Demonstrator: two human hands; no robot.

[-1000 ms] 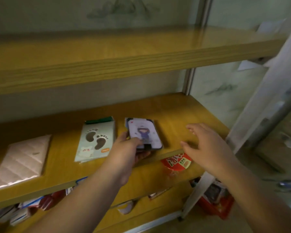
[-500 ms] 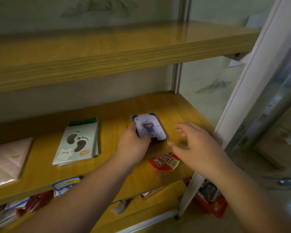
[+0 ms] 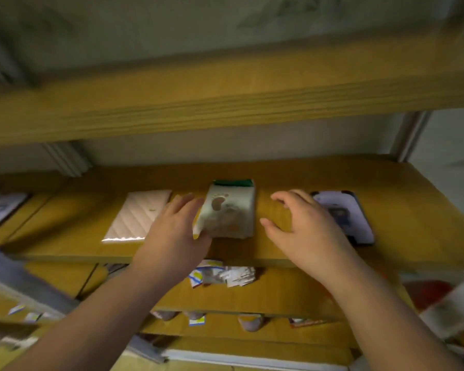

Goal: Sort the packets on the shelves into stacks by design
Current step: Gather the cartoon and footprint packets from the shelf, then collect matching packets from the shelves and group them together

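the frame is motion-blurred. on the middle shelf [image 3: 292, 253] the footprint packet [image 3: 227, 212], pale with a green top edge, lies between both hands. the left hand [image 3: 176, 231] rests at the packet's left edge with fingers extended along that side and the thumb at the near-left corner; whether that corner is pinched or only touched cannot be determined because of blur. the right hand [image 3: 303, 226] is just right of the packet, fingers spread and relaxed, grasping nothing; a strip of bare shelf separates its thumb from the packet. the white quilted packet [image 3: 138, 215] lies flat to the left of the left hand, partly covered by it. the lilac figure packet [image 3: 351, 218], with a dark border, lies flat to the right, partly hidden behind the right hand. a further pale packet [image 3: 2, 210] lies at the far left on an adjoining shelf section. on the lower shelf [image 3: 265, 295], small white packets [image 3: 223, 274] with blue and yellow marks lie in a loose cluster just below the middle shelf's front edge. the upper shelf [image 3: 225, 97] spans the top of the view.
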